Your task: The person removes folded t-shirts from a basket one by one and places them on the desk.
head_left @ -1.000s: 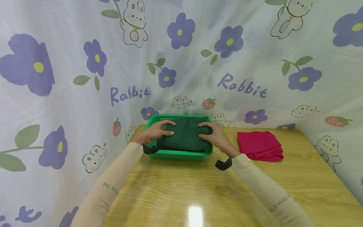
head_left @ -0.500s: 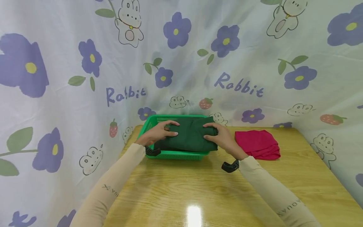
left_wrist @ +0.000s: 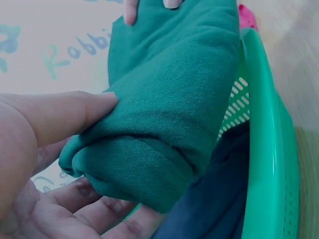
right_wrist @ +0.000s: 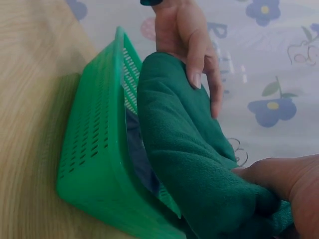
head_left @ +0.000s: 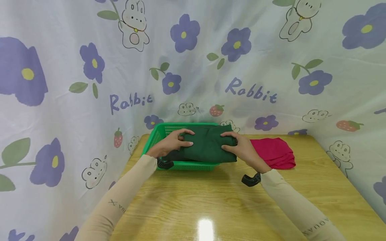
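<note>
A folded dark green cloth [head_left: 208,144] hangs between my two hands, lifted over the right part of a green plastic basket [head_left: 190,166]. My left hand [head_left: 170,144] pinches its left end; the left wrist view shows the thumb on top and fingers beneath the rolled edge. At the other end, my right hand [head_left: 245,150] grips the cloth, which reaches past the basket's right side. Below it in the basket lies a dark navy cloth [left_wrist: 214,194], mostly hidden in the head view.
A folded crimson cloth [head_left: 274,152] lies on the wooden table [head_left: 169,201] to the right, partly behind my right hand. A patterned curtain [head_left: 193,67] with flowers and rabbits stands close behind the basket and along both sides.
Both hands have carried the green cloth to the right, so it now overhangs the basket's right side. More of the basket's left interior shows. The head view has shifted slightly.
</note>
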The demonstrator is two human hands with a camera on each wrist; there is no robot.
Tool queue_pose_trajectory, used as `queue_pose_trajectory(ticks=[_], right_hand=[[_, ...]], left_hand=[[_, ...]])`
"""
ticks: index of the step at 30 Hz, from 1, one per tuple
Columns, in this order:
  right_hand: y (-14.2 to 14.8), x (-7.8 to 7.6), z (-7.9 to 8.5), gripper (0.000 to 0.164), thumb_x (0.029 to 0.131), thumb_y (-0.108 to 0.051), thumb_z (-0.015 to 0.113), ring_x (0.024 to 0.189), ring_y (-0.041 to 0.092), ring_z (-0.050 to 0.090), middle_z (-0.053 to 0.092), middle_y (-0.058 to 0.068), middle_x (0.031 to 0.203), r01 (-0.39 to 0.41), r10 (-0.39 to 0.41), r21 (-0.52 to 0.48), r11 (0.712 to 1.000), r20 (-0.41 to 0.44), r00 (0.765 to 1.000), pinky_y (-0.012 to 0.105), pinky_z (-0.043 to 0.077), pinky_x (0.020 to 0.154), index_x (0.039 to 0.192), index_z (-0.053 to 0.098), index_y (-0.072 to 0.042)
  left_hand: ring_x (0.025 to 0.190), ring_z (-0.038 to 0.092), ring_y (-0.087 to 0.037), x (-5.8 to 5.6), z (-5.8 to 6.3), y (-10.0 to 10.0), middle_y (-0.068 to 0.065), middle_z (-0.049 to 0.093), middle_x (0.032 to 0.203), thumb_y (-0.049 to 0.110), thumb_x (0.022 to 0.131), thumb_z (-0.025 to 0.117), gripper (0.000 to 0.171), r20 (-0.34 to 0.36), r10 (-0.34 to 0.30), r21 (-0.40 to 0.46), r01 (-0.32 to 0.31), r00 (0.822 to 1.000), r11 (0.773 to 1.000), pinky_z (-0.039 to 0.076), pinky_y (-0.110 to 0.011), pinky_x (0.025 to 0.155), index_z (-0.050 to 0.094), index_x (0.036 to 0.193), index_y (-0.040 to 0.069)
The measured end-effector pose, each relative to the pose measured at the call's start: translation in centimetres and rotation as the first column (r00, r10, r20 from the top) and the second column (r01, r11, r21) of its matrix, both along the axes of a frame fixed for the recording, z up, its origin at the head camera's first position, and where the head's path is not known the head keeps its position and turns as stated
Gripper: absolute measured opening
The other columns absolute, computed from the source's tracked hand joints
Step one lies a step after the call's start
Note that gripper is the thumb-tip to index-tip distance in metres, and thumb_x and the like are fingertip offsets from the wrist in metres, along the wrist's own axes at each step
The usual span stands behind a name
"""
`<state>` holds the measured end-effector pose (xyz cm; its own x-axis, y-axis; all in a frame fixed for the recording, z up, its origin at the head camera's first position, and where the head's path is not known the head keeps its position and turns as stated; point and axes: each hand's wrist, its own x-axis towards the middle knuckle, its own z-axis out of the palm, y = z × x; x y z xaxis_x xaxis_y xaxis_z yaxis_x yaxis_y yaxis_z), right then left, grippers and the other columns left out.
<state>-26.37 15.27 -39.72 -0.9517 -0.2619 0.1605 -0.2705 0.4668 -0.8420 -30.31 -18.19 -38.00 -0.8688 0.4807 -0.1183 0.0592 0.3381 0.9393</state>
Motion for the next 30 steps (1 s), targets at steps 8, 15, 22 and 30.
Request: queue_pose_trajectory(ticks=[8,15,22,30], right_hand=[[1.4,0.5,-0.5,0.044,0.094,-0.023,0.079,0.112,0.033,0.063,0.054,0.013,0.144,0.009,-0.009,0.009,1.000,-0.011,1.000,0.042,0.059,0.082,0.136,0.065,-0.028],[2.8,1.3,-0.5,0.046,0.094,-0.024,0.079,0.130,0.038,0.054,0.048,0.016,0.153,0.005,-0.005,0.009,1.000,-0.002,1.000,0.048,0.057,0.090,0.138,0.065,-0.026],[4.1,1.8,-0.6,0.047,0.092,-0.023,0.081,0.121,0.036,0.059,0.055,0.017,0.145,0.035,-0.035,0.029,0.999,-0.002,0.999,0.044,0.057,0.086,0.136,0.066,-0.026],[5.7,2.4,-1.5,0.047,0.092,-0.025,0.081,0.110,0.034,0.062,0.055,0.016,0.143,0.040,-0.040,0.002,0.999,0.031,0.999,0.039,0.058,0.080,0.137,0.065,-0.026]], left_hand=[[0.075,0.047,-0.023,0.4,-0.1,1.2,-0.010,0.062,0.091,0.024,0.097,0.076,0.045,0.004,-0.017,-0.011,0.017,1.000,1.000,0.041,-0.041,0.069,0.060,0.139,0.027],[0.076,0.051,-0.023,0.8,-0.2,2.3,-0.008,0.059,0.083,0.027,0.094,0.078,0.048,0.012,-0.040,-0.010,0.040,0.999,0.999,0.046,-0.041,0.070,0.060,0.139,0.026],[0.076,0.046,-0.023,1.1,-0.1,3.6,-0.005,0.054,0.080,0.029,0.094,0.078,0.046,-0.017,-0.061,-0.031,0.061,0.998,0.998,0.044,-0.041,0.070,0.061,0.137,0.028],[0.091,0.058,-0.026,1.6,-0.2,5.2,-0.011,0.062,0.116,0.029,0.095,0.078,0.043,-0.005,-0.114,-0.033,0.114,0.993,0.993,0.051,-0.050,0.082,0.062,0.135,0.026]])
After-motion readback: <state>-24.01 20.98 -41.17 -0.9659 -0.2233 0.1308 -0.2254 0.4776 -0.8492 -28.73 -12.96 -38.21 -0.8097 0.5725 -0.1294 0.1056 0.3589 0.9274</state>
